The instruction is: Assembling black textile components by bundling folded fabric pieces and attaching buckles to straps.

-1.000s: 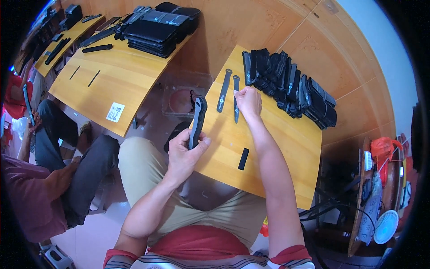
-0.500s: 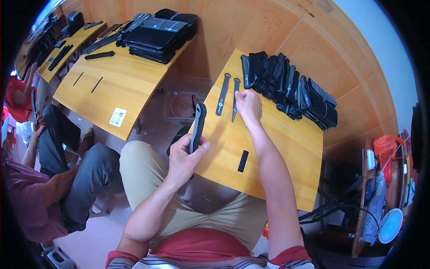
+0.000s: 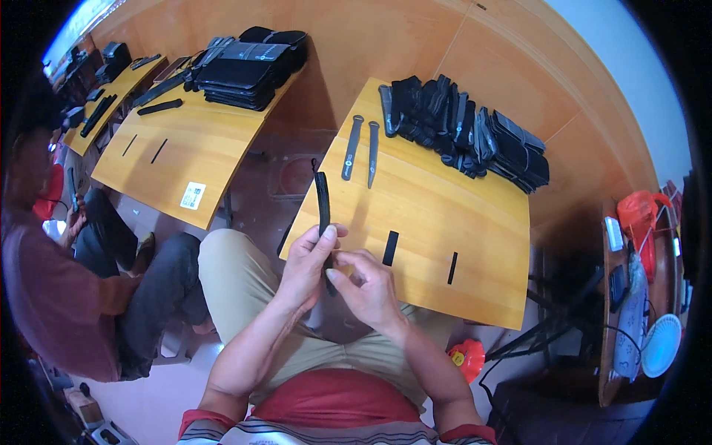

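Note:
My left hand [image 3: 304,263] grips a black strap [image 3: 323,199] that stands nearly upright over the table's near left edge; I cannot tell whether it is one strap or several together. Close against it, my right hand [image 3: 368,288] is closed with thumb and fingers at the strap's lower part, which the hands mostly hide. Farther up the table [image 3: 423,194] lie two grey straps side by side, a wider one [image 3: 352,148] on the left and a tapered one [image 3: 373,154] on the right. Two black strips, one wider [image 3: 390,248] and one thin [image 3: 452,268], show on the near part.
Tied bundles of black and grey straps [image 3: 449,122] line the table's far edge. Another table [image 3: 170,167] on the left bears a black stack [image 3: 245,70]. A seated person [image 3: 67,282] is at my left. A shelf [image 3: 610,326] with bags stands at right.
My right hand has let go of the tapered grey strap and come back beside my left hand. The held strap has turned. The thin black strip beside my right arm has come into view.

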Demonstrator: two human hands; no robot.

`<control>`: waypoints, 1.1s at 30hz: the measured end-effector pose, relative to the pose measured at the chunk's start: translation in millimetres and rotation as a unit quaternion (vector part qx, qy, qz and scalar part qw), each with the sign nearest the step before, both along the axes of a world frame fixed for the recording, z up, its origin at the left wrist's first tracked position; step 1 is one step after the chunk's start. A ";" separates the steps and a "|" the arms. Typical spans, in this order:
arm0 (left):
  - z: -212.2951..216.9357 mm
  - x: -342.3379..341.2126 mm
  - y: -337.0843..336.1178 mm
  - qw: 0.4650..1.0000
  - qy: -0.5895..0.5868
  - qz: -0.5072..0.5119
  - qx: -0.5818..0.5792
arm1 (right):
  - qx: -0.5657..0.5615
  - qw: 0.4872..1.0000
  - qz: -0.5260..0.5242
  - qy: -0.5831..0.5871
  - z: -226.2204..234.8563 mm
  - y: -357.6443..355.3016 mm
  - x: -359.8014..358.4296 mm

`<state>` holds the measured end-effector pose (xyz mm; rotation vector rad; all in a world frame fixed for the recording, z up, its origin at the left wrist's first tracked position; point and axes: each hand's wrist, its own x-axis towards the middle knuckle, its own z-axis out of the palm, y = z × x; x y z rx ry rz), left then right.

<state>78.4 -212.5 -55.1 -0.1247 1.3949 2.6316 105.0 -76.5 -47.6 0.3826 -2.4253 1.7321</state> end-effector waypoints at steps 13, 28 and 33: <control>8.3 51.8 1.9 0.989 -0.023 -0.147 0.000 | -0.140 0.984 0.056 -0.099 -10.1 38.2 30.0; 14.7 74.9 0.2 0.989 -0.012 -0.136 -0.056 | -0.121 0.965 0.161 -0.168 4.0 66.8 44.8; 16.0 79.7 3.6 0.986 -0.002 -0.127 -0.108 | -0.118 0.973 0.140 -0.142 -3.8 68.4 47.4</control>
